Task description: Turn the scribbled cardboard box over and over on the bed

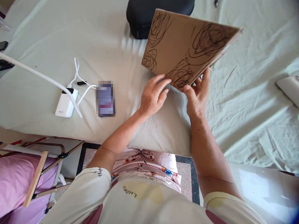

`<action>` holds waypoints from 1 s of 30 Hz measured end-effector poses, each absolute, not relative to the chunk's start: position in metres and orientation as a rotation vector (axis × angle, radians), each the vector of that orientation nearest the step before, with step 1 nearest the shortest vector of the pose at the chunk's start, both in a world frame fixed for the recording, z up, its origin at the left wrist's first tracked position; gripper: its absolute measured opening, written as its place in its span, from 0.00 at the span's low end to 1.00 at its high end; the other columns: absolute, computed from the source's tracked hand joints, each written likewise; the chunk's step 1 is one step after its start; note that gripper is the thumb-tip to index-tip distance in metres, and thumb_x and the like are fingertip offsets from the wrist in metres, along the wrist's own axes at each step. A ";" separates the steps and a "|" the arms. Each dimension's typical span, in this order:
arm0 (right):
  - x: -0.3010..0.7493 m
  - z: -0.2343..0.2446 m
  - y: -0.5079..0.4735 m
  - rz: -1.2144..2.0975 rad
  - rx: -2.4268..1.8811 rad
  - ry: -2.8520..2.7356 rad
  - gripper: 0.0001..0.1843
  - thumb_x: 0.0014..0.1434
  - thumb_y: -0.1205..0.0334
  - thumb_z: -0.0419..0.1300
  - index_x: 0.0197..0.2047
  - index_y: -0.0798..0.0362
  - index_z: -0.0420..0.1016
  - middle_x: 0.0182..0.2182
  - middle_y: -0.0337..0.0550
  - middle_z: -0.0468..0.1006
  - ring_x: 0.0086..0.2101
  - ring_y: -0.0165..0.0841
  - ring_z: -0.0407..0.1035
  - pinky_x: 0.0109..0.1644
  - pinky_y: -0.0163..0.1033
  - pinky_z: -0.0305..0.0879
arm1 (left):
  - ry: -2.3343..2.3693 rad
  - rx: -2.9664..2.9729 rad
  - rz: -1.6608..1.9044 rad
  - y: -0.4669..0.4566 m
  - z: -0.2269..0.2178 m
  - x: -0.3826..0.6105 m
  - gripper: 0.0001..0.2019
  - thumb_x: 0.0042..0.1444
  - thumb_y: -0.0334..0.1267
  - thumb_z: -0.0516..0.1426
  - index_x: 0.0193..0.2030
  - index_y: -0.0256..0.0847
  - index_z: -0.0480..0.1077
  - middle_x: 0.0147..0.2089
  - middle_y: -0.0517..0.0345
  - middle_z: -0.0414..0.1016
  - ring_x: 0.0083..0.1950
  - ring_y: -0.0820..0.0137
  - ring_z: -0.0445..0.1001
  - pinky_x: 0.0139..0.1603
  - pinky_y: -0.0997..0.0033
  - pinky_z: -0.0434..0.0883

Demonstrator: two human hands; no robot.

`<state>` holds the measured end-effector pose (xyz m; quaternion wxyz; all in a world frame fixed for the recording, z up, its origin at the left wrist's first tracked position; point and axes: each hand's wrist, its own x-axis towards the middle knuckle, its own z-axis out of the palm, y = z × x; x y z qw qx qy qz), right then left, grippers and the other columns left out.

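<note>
A flat book [177, 40] with a brown cardboard-like cover and black scribbled loops is tilted up off the bed sheet. Pale layered edges show along its right side. My right hand [198, 96] grips its lower right corner, thumb at the near edge and the other fingers at the side and partly hidden behind. At the lower edge, the fingertips of my left hand [153, 96] rest against the cover, fingers stretched and thumb apart from it. Behind the book's upper left part sits a black zip-type case [140, 18], partly covered by it.
On the left lie a white power bank [66, 104], a white cable [78, 73] and a phone [106, 99] with a blurred screen. A white curved bar [44, 70] crosses above the sheet. A folding chair [37, 177] with pink cloth stands lower left. A pale object [289, 88] lies far right.
</note>
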<state>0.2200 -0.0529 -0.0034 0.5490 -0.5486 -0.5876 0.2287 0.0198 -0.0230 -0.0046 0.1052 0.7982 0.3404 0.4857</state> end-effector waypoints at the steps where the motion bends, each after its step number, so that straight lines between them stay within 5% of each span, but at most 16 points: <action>1: 0.223 -0.001 -0.054 0.560 -1.282 -1.341 0.49 0.62 0.31 0.56 0.78 0.41 0.48 0.64 0.52 0.74 0.51 0.44 0.76 0.47 0.52 0.77 | 1.077 2.287 1.464 -0.019 -0.003 0.014 0.22 0.76 0.53 0.44 0.64 0.49 0.70 0.69 0.49 0.71 0.74 0.60 0.69 0.79 0.51 0.65; 5: 0.236 0.003 -0.052 0.699 -1.316 -1.148 0.38 0.59 0.28 0.54 0.61 0.46 0.72 0.41 0.45 0.81 0.34 0.37 0.73 0.38 0.46 0.70 | 1.361 2.017 1.623 -0.001 0.000 -0.011 0.24 0.73 0.61 0.48 0.64 0.51 0.70 0.71 0.48 0.69 0.79 0.57 0.62 0.84 0.47 0.54; 8: 0.241 0.001 -0.047 0.826 -1.370 -1.027 0.30 0.61 0.30 0.49 0.48 0.47 0.72 0.39 0.47 0.81 0.32 0.36 0.72 0.37 0.46 0.67 | 1.446 1.862 1.674 0.011 -0.002 -0.026 0.30 0.68 0.67 0.52 0.67 0.51 0.66 0.75 0.47 0.64 0.82 0.55 0.56 0.86 0.47 0.49; 10: 0.242 0.000 -0.043 0.894 -1.423 -0.952 0.26 0.64 0.34 0.46 0.43 0.47 0.69 0.42 0.51 0.82 0.32 0.37 0.73 0.39 0.48 0.67 | 1.413 1.776 1.638 0.015 -0.004 -0.029 0.37 0.64 0.72 0.51 0.70 0.50 0.61 0.76 0.45 0.63 0.80 0.55 0.59 0.84 0.48 0.55; 15: 0.241 0.000 -0.040 0.940 -1.476 -0.917 0.27 0.67 0.36 0.43 0.45 0.47 0.71 0.48 0.54 0.84 0.34 0.39 0.77 0.40 0.49 0.70 | 1.334 1.663 1.462 0.010 -0.004 -0.017 0.39 0.63 0.77 0.45 0.62 0.45 0.64 0.55 0.45 0.80 0.57 0.62 0.82 0.64 0.57 0.78; 23: 0.236 -0.001 -0.042 0.785 -1.401 -0.858 0.39 0.61 0.26 0.44 0.50 0.53 0.72 0.45 0.60 0.83 0.37 0.41 0.82 0.33 0.42 0.76 | 1.390 1.826 1.611 -0.003 -0.001 -0.003 0.33 0.65 0.75 0.46 0.52 0.45 0.64 0.51 0.50 0.74 0.54 0.65 0.77 0.52 0.64 0.78; 30: 0.236 -0.002 -0.040 0.603 -1.439 -0.726 0.31 0.66 0.28 0.46 0.37 0.49 0.70 0.30 0.49 0.77 0.29 0.37 0.77 0.29 0.41 0.72 | 1.371 1.873 1.614 -0.005 -0.004 -0.002 0.30 0.65 0.74 0.49 0.50 0.47 0.63 0.49 0.54 0.72 0.52 0.66 0.76 0.50 0.64 0.76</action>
